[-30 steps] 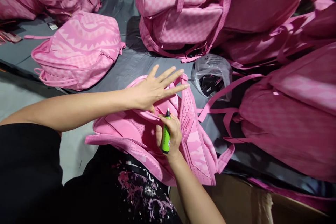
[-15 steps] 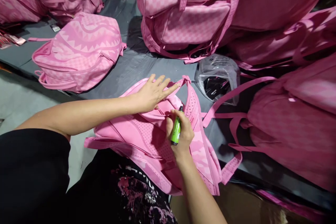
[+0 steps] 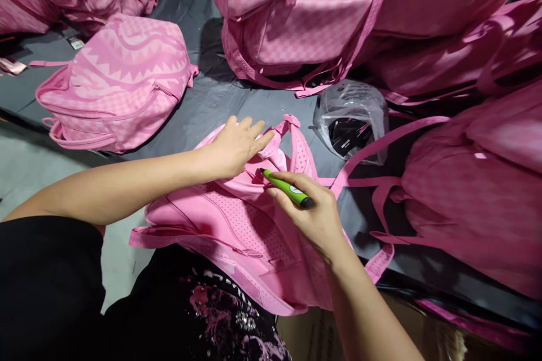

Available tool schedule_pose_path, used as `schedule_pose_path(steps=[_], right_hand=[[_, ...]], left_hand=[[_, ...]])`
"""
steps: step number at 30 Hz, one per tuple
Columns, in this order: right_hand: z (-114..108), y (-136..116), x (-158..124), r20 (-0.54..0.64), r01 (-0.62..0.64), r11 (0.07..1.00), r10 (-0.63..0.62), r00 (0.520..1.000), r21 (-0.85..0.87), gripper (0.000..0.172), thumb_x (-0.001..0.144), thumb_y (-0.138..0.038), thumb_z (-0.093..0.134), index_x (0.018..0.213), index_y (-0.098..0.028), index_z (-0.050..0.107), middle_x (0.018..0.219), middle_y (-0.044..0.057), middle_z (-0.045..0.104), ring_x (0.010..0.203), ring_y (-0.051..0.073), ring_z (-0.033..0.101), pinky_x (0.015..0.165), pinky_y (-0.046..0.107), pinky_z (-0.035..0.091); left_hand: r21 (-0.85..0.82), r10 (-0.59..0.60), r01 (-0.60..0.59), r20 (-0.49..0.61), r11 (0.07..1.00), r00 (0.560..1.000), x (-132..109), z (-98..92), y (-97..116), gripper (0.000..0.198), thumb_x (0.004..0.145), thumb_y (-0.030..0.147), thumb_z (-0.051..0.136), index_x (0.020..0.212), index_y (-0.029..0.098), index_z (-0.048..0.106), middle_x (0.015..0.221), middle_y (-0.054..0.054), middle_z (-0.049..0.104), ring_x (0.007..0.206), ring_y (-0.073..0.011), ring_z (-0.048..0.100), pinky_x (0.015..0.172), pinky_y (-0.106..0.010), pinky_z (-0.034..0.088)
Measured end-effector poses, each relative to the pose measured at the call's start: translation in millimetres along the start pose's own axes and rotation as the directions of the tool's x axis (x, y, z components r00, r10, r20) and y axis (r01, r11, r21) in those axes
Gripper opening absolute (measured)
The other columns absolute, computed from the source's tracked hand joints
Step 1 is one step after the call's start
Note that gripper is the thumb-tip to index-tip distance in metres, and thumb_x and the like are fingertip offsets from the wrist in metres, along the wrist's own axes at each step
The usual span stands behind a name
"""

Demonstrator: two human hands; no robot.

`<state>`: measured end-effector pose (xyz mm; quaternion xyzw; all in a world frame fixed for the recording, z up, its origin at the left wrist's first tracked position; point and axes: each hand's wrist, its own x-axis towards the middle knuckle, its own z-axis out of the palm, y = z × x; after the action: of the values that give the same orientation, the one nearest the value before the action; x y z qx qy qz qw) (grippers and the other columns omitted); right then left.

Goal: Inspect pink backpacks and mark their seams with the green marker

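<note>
A pink backpack (image 3: 249, 220) lies in front of me at the table's edge, its dotted back panel and straps facing up. Flat on its upper part rests my left hand (image 3: 237, 146), fingers spread, pressing the fabric. My right hand (image 3: 315, 211) is closed around a green marker (image 3: 288, 189) with black ends. The marker slants to the upper left, its dark tip at a fold near the top of the backpack, close to my left fingers. Whether the tip touches the fabric I cannot tell.
Another pink backpack (image 3: 122, 79) with a toothed pattern lies to the left. Checkered backpacks (image 3: 309, 28) stand behind, and more (image 3: 478, 192) fill the right side. A clear plastic bag (image 3: 351, 118) holding black tags sits between them on the grey-covered table (image 3: 228, 96).
My right hand has turned the marker from nearly upright to slanting, its tip now farther left. My left hand stays on the backpack, and the view has shifted slightly.
</note>
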<state>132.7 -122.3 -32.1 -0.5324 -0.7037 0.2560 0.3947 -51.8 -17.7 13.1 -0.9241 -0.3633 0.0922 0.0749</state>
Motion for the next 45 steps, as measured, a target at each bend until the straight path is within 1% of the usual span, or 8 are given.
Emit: schedule_pose_path(steps=[3,7,12,16,25,32,40,45], right_hand=[[-8,-4,6,0.114,0.013,1.0,-0.014,0.993,0.015,0.022,0.091,-0.033,0.068,0.111,-0.024,0.072,0.106,0.005,0.076,0.094,0.021,0.071,0.085,0.035,0.054],[-10,-11,15,0.188,0.077,0.995,-0.088,0.978,0.067,0.018,0.092,-0.03,0.067,0.107,-0.023,0.074,0.106,0.006,0.075,0.097,0.02,0.07,0.088,0.034,0.055],[-2,-10,24,0.239,0.152,0.988,-0.144,0.96,-0.013,0.017,0.091,-0.024,0.065,0.105,-0.021,0.074,0.107,0.007,0.075,0.097,0.021,0.071,0.089,0.037,0.056],[5,-7,24,0.216,0.189,0.981,-0.178,0.96,-0.033,0.019,0.092,-0.023,0.064,0.108,-0.02,0.073,0.109,0.008,0.076,0.098,0.022,0.071,0.091,0.038,0.056],[9,-10,28,0.258,0.205,0.976,-0.181,0.949,-0.069,0.017,0.093,-0.023,0.061,0.105,-0.02,0.073,0.106,0.008,0.076,0.095,0.022,0.072,0.088,0.039,0.058],[15,-11,23,0.227,0.099,0.994,-0.088,0.97,-0.04,0.021,0.093,-0.026,0.061,0.11,-0.022,0.073,0.112,0.008,0.075,0.103,0.024,0.071,0.094,0.043,0.057],[16,-11,20,0.195,0.07,0.996,-0.058,0.979,-0.054,0.019,0.091,-0.024,0.062,0.106,-0.021,0.074,0.106,0.008,0.076,0.099,0.023,0.072,0.092,0.042,0.058],[20,-9,17,0.134,0.041,0.998,-0.034,0.99,-0.05,0.018,0.09,-0.025,0.064,0.105,-0.02,0.074,0.107,0.009,0.076,0.098,0.023,0.072,0.091,0.041,0.058]], left_hand=[[-0.003,0.004,-0.004,0.053,1.0,0.999,-2,-5.6,-3,0.079,0.088,0.033,0.063,0.156,0.02,0.025,0.16,-0.015,0.031,0.133,-0.0348,0.042,0.098,-0.045,0.041],[-0.007,-0.019,0.02,0.059,1.0,0.998,-4,-9.1,-6,0.081,0.086,0.036,0.065,0.156,0.023,0.025,0.164,-0.014,0.022,0.144,-0.0379,0.028,0.106,-0.051,0.037],[-0.03,0.013,-0.011,0.075,0.999,0.997,-2,-7.3,-9,0.078,0.088,0.032,0.063,0.156,0.023,0.026,0.162,-0.015,0.028,0.131,-0.0342,0.044,0.096,-0.044,0.044],[-0.025,0.04,-0.039,0.034,0.999,0.999,1,-1.2,-12,0.072,0.09,0.029,0.058,0.155,0.022,0.028,0.16,-0.015,0.032,0.126,-0.0332,0.048,0.093,-0.044,0.045],[-0.06,0.023,-0.02,0.051,0.998,0.998,4,2.6,-11,0.07,0.09,0.03,0.058,0.154,0.023,0.03,0.158,-0.013,0.036,0.124,-0.0315,0.046,0.094,-0.041,0.041],[-0.093,0.015,-0.013,0.023,0.996,1.0,5,9.0,-12,0.07,0.09,0.032,0.059,0.154,0.024,0.03,0.155,-0.012,0.038,0.124,-0.0318,0.045,0.094,-0.041,0.039],[-0.09,0.013,-0.012,0.015,0.996,1.0,4,9.8,-12,0.07,0.089,0.03,0.061,0.153,0.024,0.033,0.155,-0.013,0.039,0.124,-0.0313,0.046,0.094,-0.04,0.039],[-0.08,0.02,-0.02,0.005,0.997,1.0,4,10.9,-12,0.07,0.089,0.029,0.059,0.153,0.022,0.033,0.155,-0.014,0.038,0.124,-0.0318,0.046,0.093,-0.041,0.04]])
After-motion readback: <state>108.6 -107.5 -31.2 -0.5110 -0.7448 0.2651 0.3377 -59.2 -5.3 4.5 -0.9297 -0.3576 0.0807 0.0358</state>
